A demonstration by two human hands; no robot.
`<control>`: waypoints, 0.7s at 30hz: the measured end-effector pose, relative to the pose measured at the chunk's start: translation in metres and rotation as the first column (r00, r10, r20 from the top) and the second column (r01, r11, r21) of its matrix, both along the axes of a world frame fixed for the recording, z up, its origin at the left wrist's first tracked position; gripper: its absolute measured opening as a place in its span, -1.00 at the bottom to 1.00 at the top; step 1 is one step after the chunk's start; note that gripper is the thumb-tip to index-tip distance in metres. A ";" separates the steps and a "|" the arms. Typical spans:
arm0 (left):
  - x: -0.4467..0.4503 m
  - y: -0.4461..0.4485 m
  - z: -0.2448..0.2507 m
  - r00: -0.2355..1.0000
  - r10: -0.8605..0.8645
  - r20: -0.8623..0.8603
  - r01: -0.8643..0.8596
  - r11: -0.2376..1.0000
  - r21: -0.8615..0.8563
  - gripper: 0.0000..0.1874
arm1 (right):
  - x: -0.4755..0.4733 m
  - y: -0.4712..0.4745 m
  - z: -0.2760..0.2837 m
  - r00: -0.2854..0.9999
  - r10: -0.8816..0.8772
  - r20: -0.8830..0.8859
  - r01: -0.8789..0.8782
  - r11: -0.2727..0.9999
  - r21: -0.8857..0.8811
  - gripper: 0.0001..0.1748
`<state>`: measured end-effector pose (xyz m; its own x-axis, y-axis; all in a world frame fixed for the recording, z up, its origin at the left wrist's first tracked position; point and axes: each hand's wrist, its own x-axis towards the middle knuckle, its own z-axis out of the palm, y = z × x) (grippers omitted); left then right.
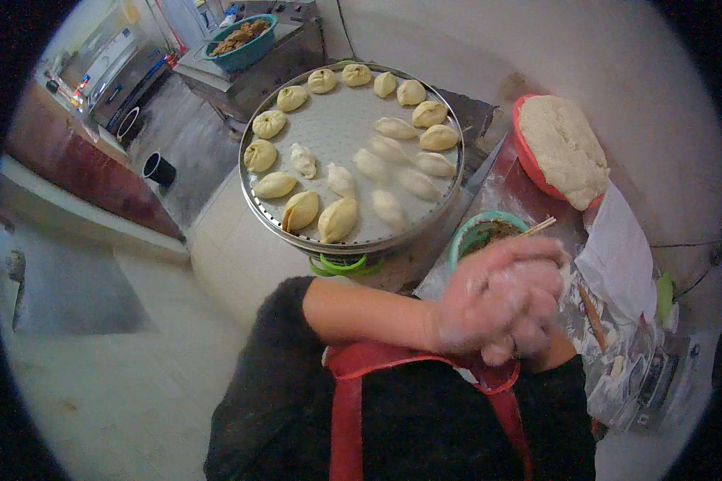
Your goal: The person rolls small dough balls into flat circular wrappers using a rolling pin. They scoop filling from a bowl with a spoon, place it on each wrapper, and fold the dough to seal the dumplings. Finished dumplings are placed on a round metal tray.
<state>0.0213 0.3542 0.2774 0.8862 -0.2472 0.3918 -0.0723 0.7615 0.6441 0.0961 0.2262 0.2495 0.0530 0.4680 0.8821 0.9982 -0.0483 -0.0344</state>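
Note:
My left hand [487, 288] and my right hand [526, 340] are together in front of my chest, both blurred. The fingers overlap, and whether anything lies between them cannot be told. Just behind them is a teal bowl [457, 240] of filling with wooden chopsticks [538, 226] leaning out. A large round perforated metal steamer tray [331, 123] stands beyond my left forearm. Round pleated buns [269, 124] and pointed oval ones [338, 220] line its rim. Paler elongated buns [394, 127] lie farther in, some seen hazily.
At right, a red basin [526, 159] holds a big mass of dough [562, 144]. Near it are white plastic sheeting [617, 258] and a wooden rolling pin [592, 318] on a floury surface. Another teal basin [246, 57] of filling stands back left; a black bucket [159, 169] is on the floor.

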 end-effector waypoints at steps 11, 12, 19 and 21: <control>0.015 -0.002 0.025 0.756 0.475 0.450 -0.501 0.863 -0.070 -0.51 | 0.034 0.018 0.022 0.988 0.133 0.085 -0.137 0.989 0.049 -0.68; 0.019 0.003 0.026 0.859 0.402 0.317 -0.391 0.915 -0.099 -0.51 | 0.039 0.024 0.022 0.986 0.147 0.083 -0.152 0.987 0.058 -0.68; 0.076 0.051 -0.028 0.870 0.493 -0.011 -0.484 0.857 0.180 -0.55 | 0.071 0.094 0.006 0.980 0.201 0.015 -0.201 0.971 0.131 -0.66; 0.079 0.059 -0.048 0.877 0.413 -0.246 -0.412 0.909 0.058 -0.55 | 0.064 0.107 -0.001 0.986 0.147 -0.077 -0.141 0.987 0.077 -0.71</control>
<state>0.1006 0.4128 0.2289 0.9759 0.1612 0.1468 -0.2179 0.6950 0.6852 0.1597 0.3333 0.2485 0.0634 0.4125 0.9087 0.9882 0.1010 -0.1148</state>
